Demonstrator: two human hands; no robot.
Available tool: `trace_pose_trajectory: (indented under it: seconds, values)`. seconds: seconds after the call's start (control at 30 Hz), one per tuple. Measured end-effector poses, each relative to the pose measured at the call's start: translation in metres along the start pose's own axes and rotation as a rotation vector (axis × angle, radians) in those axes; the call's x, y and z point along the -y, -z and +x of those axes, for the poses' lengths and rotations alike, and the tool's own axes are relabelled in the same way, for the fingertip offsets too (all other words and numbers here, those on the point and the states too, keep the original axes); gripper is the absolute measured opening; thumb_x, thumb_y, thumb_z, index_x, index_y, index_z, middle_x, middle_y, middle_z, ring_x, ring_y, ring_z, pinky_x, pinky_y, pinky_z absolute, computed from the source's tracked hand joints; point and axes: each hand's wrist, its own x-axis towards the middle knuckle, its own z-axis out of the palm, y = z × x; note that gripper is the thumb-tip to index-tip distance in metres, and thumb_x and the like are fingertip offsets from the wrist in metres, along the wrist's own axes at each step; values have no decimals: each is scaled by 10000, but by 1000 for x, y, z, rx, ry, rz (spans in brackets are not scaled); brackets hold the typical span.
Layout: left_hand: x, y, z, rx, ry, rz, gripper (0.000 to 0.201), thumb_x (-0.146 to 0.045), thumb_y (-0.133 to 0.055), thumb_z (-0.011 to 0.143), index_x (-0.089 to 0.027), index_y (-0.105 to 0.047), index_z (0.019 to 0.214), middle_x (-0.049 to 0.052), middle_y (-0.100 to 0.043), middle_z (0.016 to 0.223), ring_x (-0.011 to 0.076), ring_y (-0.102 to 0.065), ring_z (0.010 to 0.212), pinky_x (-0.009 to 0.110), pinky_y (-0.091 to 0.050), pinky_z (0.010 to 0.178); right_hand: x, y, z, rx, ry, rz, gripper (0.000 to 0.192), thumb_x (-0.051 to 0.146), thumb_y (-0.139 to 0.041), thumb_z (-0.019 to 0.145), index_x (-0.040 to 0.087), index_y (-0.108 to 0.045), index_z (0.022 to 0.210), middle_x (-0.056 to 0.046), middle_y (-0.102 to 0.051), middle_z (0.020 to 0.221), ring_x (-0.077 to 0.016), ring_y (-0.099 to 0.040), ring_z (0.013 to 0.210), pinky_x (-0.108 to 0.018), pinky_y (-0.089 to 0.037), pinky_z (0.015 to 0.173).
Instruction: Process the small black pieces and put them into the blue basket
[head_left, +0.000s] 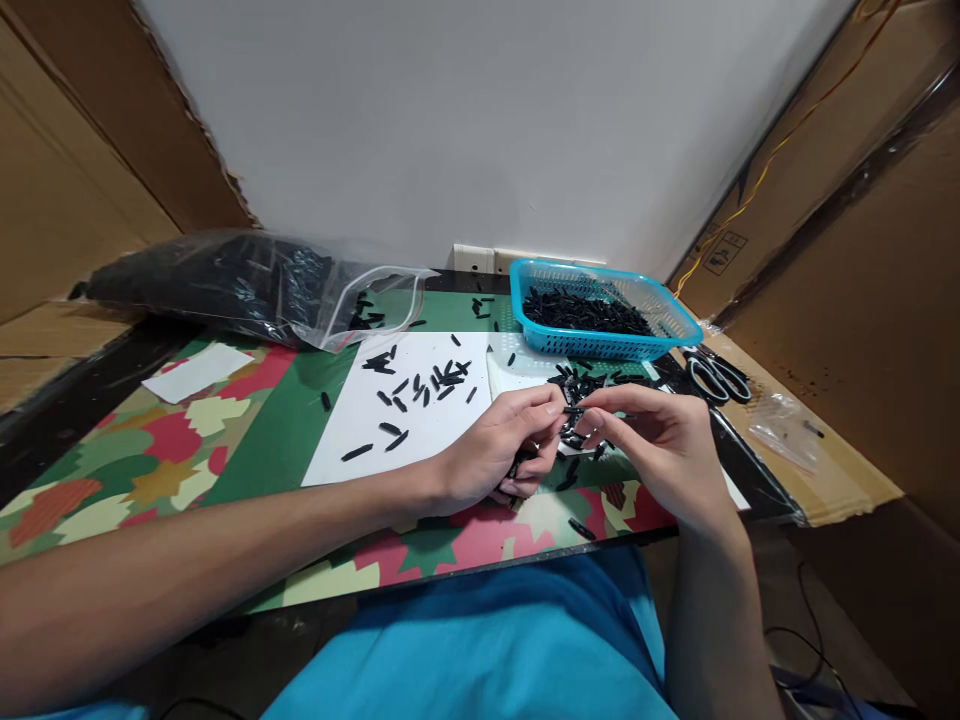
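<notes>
Both hands are meeting above the near edge of the white sheet (420,400). The left hand (491,455) is curling around several black pieces in its palm while its fingertips pinch one small black piece (573,410). The right hand (660,440) is gripping that piece's other end. The piece is lying level, long axis running left to right between the hands, equally near both. Beyond the sheet, to its right, the blue basket (600,345) is holding more pieces.

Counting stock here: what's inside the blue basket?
The blue basket holds a loose heap of small black pieces. Its bottom under the heap is covered, so anything beneath them cannot be seen.
</notes>
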Motion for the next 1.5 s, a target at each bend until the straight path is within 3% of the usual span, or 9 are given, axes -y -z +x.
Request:
trace_pose_trajectory:
  seconds: [0.07, 0.23, 0.3, 0.5, 0.73, 1.13, 1.4, 1.5]
  values:
    - [0, 0, 0, -7, -12, -7, 344, -515, -493, 1086, -233, -450, 893, -97, -418, 561, 48, -238, 420, 116, -236, 372, 3, 0, -2, -62, 81, -60, 56, 216, -790, 968, 232, -842, 977, -2, -819, 845, -148, -770, 649, -244, -637, 613]
    - [2, 3, 1, 23, -20, -16, 402, -588, -447, 1081, -231, -465, 898, -93, -410, 558, 51, -232, 424, 120, -223, 379, 23, 5, -8, -355, 481, -151, 270, 48, -818, 890, 265, -858, 1047, 3, -810, 863, -166, -753, 691, -307, -609, 623]
    - [2, 3, 0, 26, -21, -12, 410, -603, -444, 1077, -233, -459, 901, -96, -406, 551, 51, -225, 424, 121, -225, 383, 28, 7, -10, -366, 519, -139, 329, 15, -827, 866, 267, -858, 1074, 4, -816, 882, -170, -760, 697, -317, -616, 624]
    - [0, -1, -3, 10, -62, 22, 404, -598, -460, 1074, -228, -474, 912, -101, -392, 542, 54, -224, 431, 122, -232, 387, 18, 3, -11, -129, 378, -166, 249, 57, -817, 904, 261, -840, 1047, 9, -824, 887, -158, -771, 734, -284, -632, 666]
    - [0, -6, -4, -18, -118, 38, 391, -548, -517, 1077, -218, -462, 873, -100, -410, 543, 46, -247, 429, 125, -259, 388, 6, -4, -7, -48, 225, -189, 120, 155, -818, 939, 258, -835, 999, 23, -841, 887, -127, -778, 694, -222, -642, 678]
    - [6, -4, -1, -43, -194, 177, 430, -578, -469, 1099, -227, -435, 852, -107, -397, 534, 49, -287, 412, 149, -253, 393, 2, -1, -4, -9, 102, -129, 41, 230, -795, 964, 235, -832, 948, 0, -830, 814, -161, -795, 685, -236, -650, 663]
    - [6, -5, -2, -43, -170, 171, 432, -571, -478, 1095, -228, -416, 839, -108, -391, 531, 48, -287, 419, 139, -266, 400, 6, -2, -7, -15, 136, -140, 39, 221, -788, 965, 226, -816, 937, 1, -813, 806, -158, -770, 662, -253, -626, 639]
    - [4, -6, -2, -37, -138, 133, 420, -554, -470, 1098, -227, -420, 840, -103, -393, 537, 50, -284, 426, 126, -268, 400, 5, 2, -6, -87, 159, -202, 52, 239, -788, 965, 227, -806, 918, -3, -812, 828, -161, -761, 692, -267, -617, 670]
